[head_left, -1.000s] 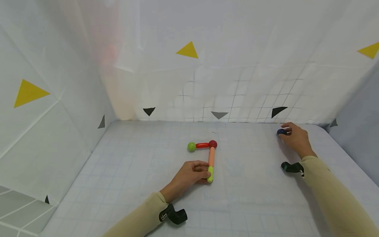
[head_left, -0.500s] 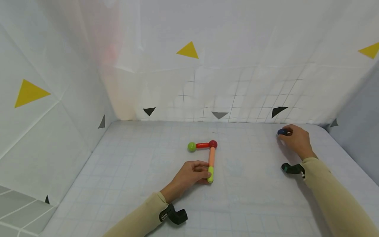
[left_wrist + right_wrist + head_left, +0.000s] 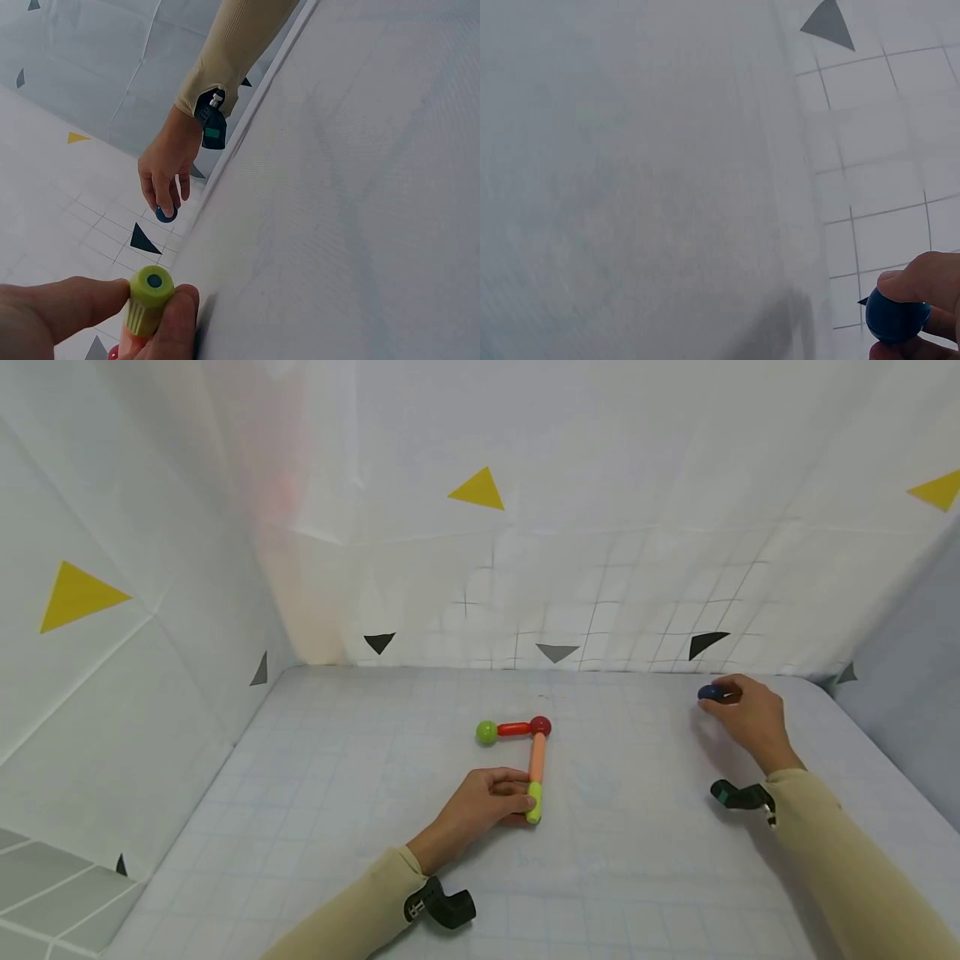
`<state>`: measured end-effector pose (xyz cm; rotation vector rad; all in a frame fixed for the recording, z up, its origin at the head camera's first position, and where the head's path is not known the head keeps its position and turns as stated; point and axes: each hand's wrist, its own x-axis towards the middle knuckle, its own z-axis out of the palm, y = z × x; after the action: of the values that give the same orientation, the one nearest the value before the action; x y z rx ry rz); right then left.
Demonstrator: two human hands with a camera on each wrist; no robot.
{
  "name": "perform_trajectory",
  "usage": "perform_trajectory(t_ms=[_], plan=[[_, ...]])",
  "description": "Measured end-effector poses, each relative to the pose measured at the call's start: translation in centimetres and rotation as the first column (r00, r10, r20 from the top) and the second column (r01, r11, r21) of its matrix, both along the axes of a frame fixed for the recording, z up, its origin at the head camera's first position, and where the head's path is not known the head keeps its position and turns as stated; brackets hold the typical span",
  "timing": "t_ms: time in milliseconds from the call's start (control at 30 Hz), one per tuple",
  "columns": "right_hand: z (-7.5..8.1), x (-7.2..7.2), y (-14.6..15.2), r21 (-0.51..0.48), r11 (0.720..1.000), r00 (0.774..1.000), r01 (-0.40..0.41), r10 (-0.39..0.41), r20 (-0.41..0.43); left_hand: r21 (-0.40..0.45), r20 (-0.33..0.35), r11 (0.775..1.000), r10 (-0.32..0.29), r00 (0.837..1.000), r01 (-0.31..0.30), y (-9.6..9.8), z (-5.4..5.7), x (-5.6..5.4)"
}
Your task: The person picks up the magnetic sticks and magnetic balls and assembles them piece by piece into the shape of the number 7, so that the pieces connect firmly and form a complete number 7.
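My left hand pinches a yellow-green magnetic rod between thumb and fingers; in the left wrist view its end shows a dark round spot. The rod lines up with an orange rod, which meets a dark red ball. From that ball a short red rod runs left to a green ball. Off to the right, near the table's back edge, my right hand holds a blue ball between thumb and fingers. A shadow lies under that hand.
A white sheet with faint grid lines covers the table. White walls rise at the back and sides, bearing yellow triangles and dark ones. Each sleeve carries a dark wrist camera.
My right hand has shifted very slightly left and toward me with the blue ball. The left hand and the joined rods look unmoved.
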<state>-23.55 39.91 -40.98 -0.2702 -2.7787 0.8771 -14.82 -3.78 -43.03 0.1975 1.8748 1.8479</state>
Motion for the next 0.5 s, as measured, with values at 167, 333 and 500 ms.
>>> perform_trajectory(t_ms=[167, 333, 500], plan=[[0.3, 0.4, -0.9, -0.007, 1.000, 1.000, 0.007, -0.007, 0.005, 0.001, -0.004, 1.000, 0.002, 1.000, -0.002, 0.0, -0.2, 0.0], [0.4, 0.8, -1.6, 0.004, 1.000, 1.000, -0.015, 0.015, -0.017, 0.000, -0.004, 1.000, 0.004, 1.000, -0.004, 0.0, -0.2, 0.0], [0.6, 1.5, -2.4, 0.008, 0.999, 0.997, -0.046, 0.047, -0.061, 0.020, -0.004, 1.000, -0.003, 1.000, 0.004, -0.1, -0.2, 0.0]])
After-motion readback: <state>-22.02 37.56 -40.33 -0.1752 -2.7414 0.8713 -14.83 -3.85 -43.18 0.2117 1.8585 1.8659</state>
